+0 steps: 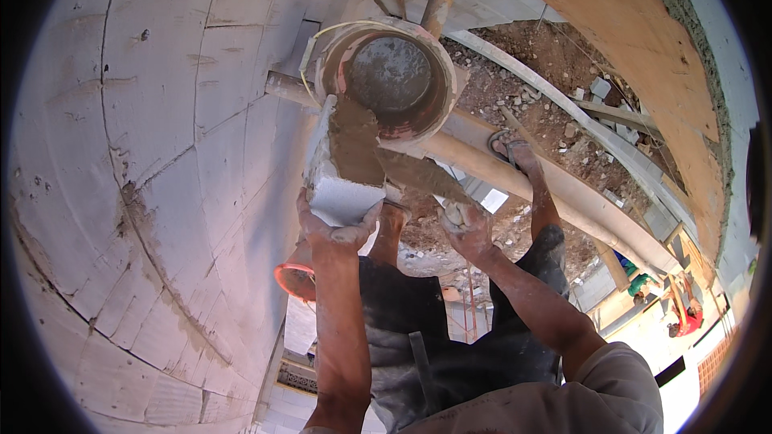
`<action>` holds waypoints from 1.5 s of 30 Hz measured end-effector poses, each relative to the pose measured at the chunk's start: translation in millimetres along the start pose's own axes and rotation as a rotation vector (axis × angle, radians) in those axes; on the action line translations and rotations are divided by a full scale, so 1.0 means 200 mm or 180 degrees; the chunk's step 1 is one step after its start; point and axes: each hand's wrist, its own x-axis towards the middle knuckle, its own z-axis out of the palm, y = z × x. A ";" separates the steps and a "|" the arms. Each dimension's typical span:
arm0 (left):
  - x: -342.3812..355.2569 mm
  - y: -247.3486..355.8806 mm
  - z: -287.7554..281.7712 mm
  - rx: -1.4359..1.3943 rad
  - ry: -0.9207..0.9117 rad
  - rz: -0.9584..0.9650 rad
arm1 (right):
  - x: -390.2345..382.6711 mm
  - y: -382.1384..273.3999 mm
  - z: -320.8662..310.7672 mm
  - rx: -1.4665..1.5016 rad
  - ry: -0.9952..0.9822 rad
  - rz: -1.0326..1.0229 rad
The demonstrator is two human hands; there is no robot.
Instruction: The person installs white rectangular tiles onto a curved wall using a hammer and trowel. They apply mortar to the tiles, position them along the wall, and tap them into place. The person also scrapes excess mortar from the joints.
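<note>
My left hand (342, 231) is closed around the lower end of a white lightweight concrete block (344, 201), holding it up in front of the wall. Grey-brown wet mortar (355, 143) covers the block's upper face. In my right hand (468, 231) is a trowel (426, 177), its handle mostly hidden by my fingers. Mortar coats the trowel's blade, whose tip reaches the mortar's right edge on the block. Just beyond the block stands a round bucket (445, 60) with a pale handle and wet mortar inside.
A tall wall of white blocks (169, 112) rises close on my left. Wooden poles (482, 162) and a plank (575, 185) run below me, with my sandaled foot (515, 149) on the plank. Rubble (563, 120) lies lower down. An orange-rimmed container (295, 280) sits beside the wall. People (687, 317) are far right.
</note>
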 end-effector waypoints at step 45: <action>0.04 -0.01 0.01 -0.0194 0.0072 -0.0212 | -0.11 0.02 0.10 0.0165 0.0108 0.0178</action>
